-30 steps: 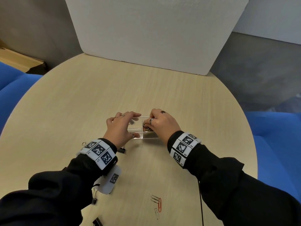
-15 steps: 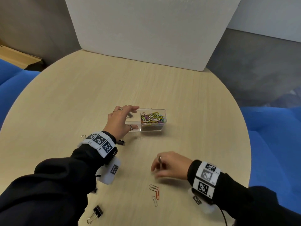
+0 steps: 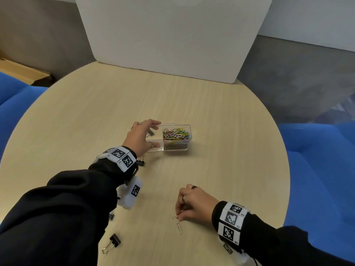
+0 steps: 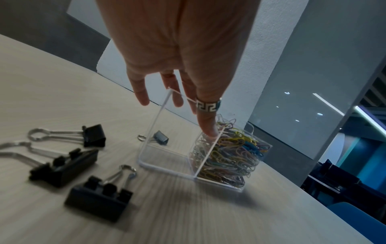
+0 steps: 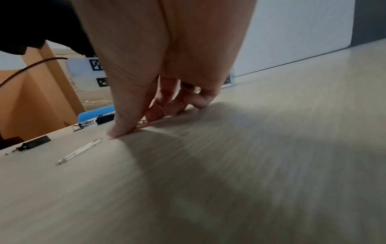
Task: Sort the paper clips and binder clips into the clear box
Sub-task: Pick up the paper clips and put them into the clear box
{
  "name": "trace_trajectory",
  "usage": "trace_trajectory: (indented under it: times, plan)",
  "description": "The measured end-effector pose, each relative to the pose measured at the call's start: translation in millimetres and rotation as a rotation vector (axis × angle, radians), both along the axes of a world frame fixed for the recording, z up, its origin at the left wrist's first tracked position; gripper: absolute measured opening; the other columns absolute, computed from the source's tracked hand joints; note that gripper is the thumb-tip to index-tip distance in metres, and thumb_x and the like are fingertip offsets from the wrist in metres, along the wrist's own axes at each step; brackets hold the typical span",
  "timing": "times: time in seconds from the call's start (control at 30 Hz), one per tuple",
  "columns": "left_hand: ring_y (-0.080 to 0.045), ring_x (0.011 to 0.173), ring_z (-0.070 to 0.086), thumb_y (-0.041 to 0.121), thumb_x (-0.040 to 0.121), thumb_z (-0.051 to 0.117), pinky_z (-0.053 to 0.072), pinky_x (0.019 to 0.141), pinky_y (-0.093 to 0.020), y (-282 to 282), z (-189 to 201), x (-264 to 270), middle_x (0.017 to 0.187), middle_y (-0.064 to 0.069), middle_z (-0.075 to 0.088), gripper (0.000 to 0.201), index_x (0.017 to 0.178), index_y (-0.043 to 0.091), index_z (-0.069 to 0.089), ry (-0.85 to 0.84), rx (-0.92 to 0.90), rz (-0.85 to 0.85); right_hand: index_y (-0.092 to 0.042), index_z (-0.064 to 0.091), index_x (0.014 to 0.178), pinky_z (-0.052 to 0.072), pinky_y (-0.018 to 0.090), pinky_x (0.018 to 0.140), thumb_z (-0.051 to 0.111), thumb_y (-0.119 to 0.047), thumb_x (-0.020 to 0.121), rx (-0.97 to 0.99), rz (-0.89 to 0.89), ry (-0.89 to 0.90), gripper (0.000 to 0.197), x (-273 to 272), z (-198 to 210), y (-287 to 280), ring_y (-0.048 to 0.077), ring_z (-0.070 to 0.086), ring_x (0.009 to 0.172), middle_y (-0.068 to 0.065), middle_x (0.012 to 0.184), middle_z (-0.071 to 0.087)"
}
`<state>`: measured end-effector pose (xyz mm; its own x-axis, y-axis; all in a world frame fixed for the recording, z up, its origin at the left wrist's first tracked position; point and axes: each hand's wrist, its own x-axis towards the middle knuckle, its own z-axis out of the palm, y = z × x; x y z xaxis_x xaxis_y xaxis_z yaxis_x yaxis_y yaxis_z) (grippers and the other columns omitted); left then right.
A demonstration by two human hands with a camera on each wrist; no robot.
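The clear box (image 3: 187, 127) (image 4: 165, 166) stands mid-table, its right compartment full of coloured paper clips (image 3: 176, 135) (image 4: 229, 156). My left hand (image 3: 156, 133) (image 4: 177, 115) holds the box's left end, thumb on the near wall and fingers over the far rim. A small binder clip (image 3: 150, 133) (image 4: 160, 138) lies at that end; whether it is inside I cannot tell. My right hand (image 3: 179, 215) (image 5: 133, 127) pinches paper clips (image 3: 174, 217) (image 5: 144, 125) against the table near the front edge. One silver paper clip (image 3: 180, 228) (image 5: 78, 151) lies loose beside it.
Black binder clips lie on the table by my left arm (image 3: 113, 242) (image 3: 141, 163) (image 4: 94, 135) (image 4: 100, 203). A white foam board (image 3: 172, 35) stands at the back of the round wooden table (image 3: 230, 150). Blue seats (image 3: 317, 160) flank the table.
My right hand left the box, came back toward the table's front edge and lowered its fingertips onto the loose paper clips. The left hand stayed on the box.
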<state>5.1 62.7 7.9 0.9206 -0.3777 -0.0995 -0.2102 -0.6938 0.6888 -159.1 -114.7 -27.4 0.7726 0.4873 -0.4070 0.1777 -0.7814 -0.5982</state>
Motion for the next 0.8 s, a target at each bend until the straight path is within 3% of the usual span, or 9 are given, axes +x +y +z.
trace_trajectory:
  times: [0.13, 0.3, 0.37, 0.43, 0.47, 0.57, 0.6, 0.7, 0.8]
  plan:
    - [-0.009, 0.100, 0.034, 0.018, 0.068, 0.079, 0.030, 0.082, -0.027, 0, -1, 1, 0.118, 0.001, 0.060, 0.068, 0.127, 0.023, 0.047, -0.002, -0.012, 0.000, -0.012, 0.066, 0.097, 0.035, 0.028, 0.090, 0.060, -0.028, 0.086, -0.073, 0.042, -0.075, 0.021, -7, 0, 1, 0.019, 0.043, 0.102, 0.005, 0.107, 0.055]
    - [-0.009, 0.100, 0.035, 0.019, 0.068, 0.079, 0.027, 0.081, -0.024, 1, -2, 1, 0.117, 0.001, 0.059, 0.068, 0.127, 0.024, 0.047, 0.005, -0.029, -0.004, -0.005, 0.065, 0.094, 0.041, 0.031, 0.083, 0.059, -0.019, 0.086, -0.102, 0.064, -0.172, 0.018, -12, -1, -2, 0.027, 0.048, 0.099, 0.012, 0.104, 0.059]
    - [-0.010, 0.101, 0.035, 0.019, 0.068, 0.078, 0.027, 0.081, -0.024, 1, -2, 1, 0.118, 0.001, 0.059, 0.068, 0.127, 0.023, 0.046, 0.009, -0.031, -0.010, -0.010, 0.065, 0.083, 0.051, 0.027, 0.069, 0.067, -0.018, 0.077, -0.098, 0.068, -0.172, 0.011, -14, -3, -5, 0.025, 0.057, 0.083, 0.007, 0.088, 0.063]
    - [-0.010, 0.101, 0.036, 0.018, 0.068, 0.078, 0.027, 0.081, -0.024, 2, -2, 1, 0.118, 0.001, 0.059, 0.067, 0.127, 0.023, 0.046, 0.013, -0.035, -0.012, -0.017, 0.062, 0.074, 0.052, 0.020, 0.052, 0.070, -0.022, 0.070, -0.112, 0.081, -0.153, 0.010, -15, -4, -5, 0.016, 0.060, 0.068, -0.003, 0.075, 0.062]
    - [-0.010, 0.101, 0.035, 0.018, 0.069, 0.078, 0.027, 0.081, -0.024, 2, -1, 1, 0.118, 0.001, 0.059, 0.067, 0.127, 0.023, 0.046, 0.014, -0.036, -0.013, -0.017, 0.062, 0.076, 0.051, 0.020, 0.052, 0.064, -0.023, 0.075, -0.129, 0.102, -0.194, 0.006, -16, -5, -5, 0.014, 0.060, 0.069, -0.004, 0.076, 0.063]
    - [-0.010, 0.100, 0.035, 0.017, 0.069, 0.078, 0.027, 0.081, -0.023, 2, -1, 1, 0.118, 0.000, 0.058, 0.067, 0.128, 0.023, 0.046, 0.015, -0.037, -0.015, -0.014, 0.055, 0.111, 0.045, 0.027, 0.085, 0.048, -0.022, 0.092, -0.137, 0.089, -0.132, 0.022, -11, 3, -4, 0.017, 0.052, 0.098, 0.004, 0.108, 0.057]
    - [-0.010, 0.100, 0.035, 0.017, 0.069, 0.078, 0.027, 0.081, -0.024, 2, -1, 1, 0.118, 0.000, 0.058, 0.067, 0.127, 0.023, 0.046, 0.017, -0.036, -0.014, -0.017, 0.049, 0.120, 0.041, 0.028, 0.089, 0.048, -0.024, 0.093, -0.117, 0.076, -0.037, 0.028, -10, 5, -5, 0.015, 0.049, 0.099, 0.004, 0.111, 0.054]
    - [-0.010, 0.100, 0.035, 0.016, 0.069, 0.078, 0.027, 0.081, -0.023, 1, -1, 0, 0.117, 0.000, 0.058, 0.066, 0.127, 0.023, 0.046, 0.020, -0.033, -0.013, -0.019, 0.052, 0.125, 0.041, 0.028, 0.088, 0.053, -0.026, 0.091, -0.043, 0.121, 0.104, 0.035, -10, 8, -4, 0.013, 0.050, 0.098, 0.002, 0.105, 0.061]
    - [-0.010, 0.100, 0.035, 0.016, 0.069, 0.078, 0.027, 0.081, -0.023, 1, 0, 0, 0.117, 0.000, 0.059, 0.066, 0.127, 0.023, 0.046, 0.018, -0.033, -0.012, -0.019, 0.058, 0.120, 0.043, 0.031, 0.086, 0.059, -0.026, 0.087, -0.076, 0.233, 0.093, 0.033, -11, 8, -2, 0.018, 0.051, 0.101, 0.005, 0.100, 0.065]
